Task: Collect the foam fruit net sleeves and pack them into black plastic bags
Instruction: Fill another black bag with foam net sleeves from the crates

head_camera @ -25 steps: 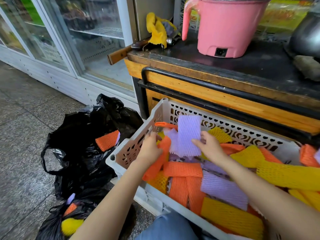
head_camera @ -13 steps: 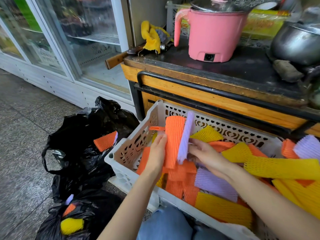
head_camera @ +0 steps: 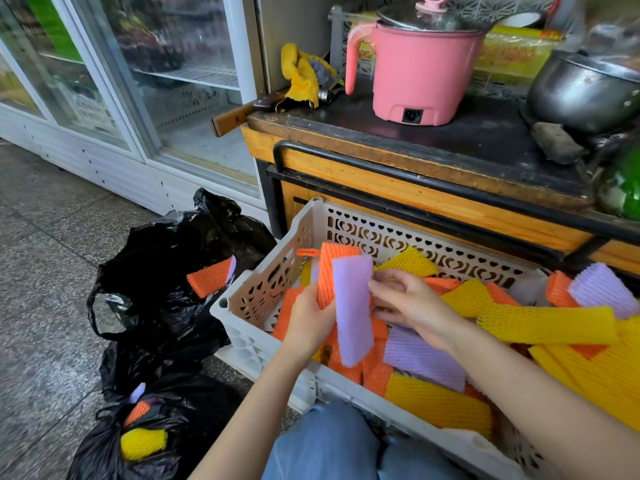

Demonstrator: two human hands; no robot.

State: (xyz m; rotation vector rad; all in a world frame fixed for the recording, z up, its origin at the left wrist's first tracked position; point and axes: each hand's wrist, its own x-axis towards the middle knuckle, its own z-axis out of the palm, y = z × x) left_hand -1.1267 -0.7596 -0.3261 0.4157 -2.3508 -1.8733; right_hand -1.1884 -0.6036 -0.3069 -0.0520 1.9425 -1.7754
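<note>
- Orange foam net sleeve and a lilac foam net sleeve stand upright together over the left end of a white perforated plastic crate. The lilac one is in front.
- The left hand grips both sleeves from the left side.
- The right hand has its fingers curled at the lilac sleeve's upper right edge, pinching it.
- More orange, lilac and yellow sleeves lie piled inside the crate, and long yellow ones drape across its right part.
- 2 black plastic bags sit on the stone floor left of the crate.
- The farther bag shows an orange sleeve at its mouth.
- The nearer bag shows yellow, orange and lilac pieces.
- Behind the crate, a pink electric pot stands on a dark-topped wooden table, with a grey metal pot to its right.
</note>
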